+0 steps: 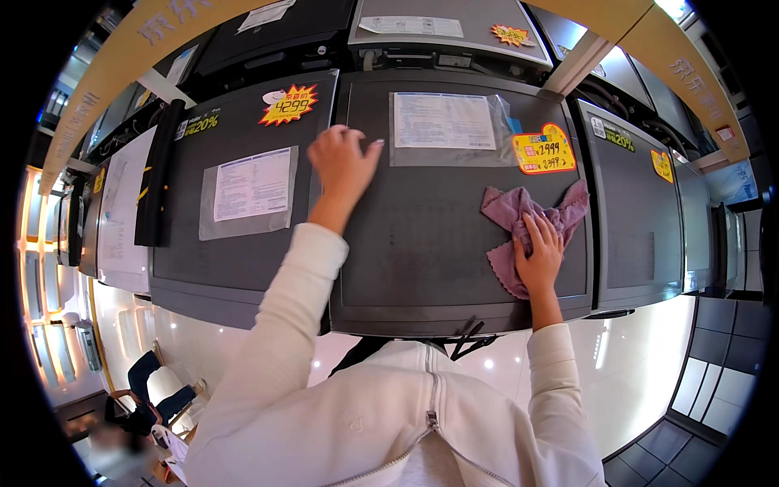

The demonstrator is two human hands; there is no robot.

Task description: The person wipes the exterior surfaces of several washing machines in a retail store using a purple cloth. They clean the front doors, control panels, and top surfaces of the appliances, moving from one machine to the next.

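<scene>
My right hand presses on a bunched purple cloth with scalloped edges, its fingers curled over the folds. The cloth lies on the right part of a dark grey washing machine top. Near the gap between this top and the dark grey top on its left, my left hand has its thumb apart from bent fingers and holds nothing. Whether it touches the surface I cannot tell. A printed sheet in a plastic sleeve lies beyond, beside a yellow price tag.
Another sleeved sheet and a starburst price tag are on the left top. A black roll-like strip lies along its left side. Further machines stand right and behind. A yellowish display frame arches overhead. A person sits at lower left.
</scene>
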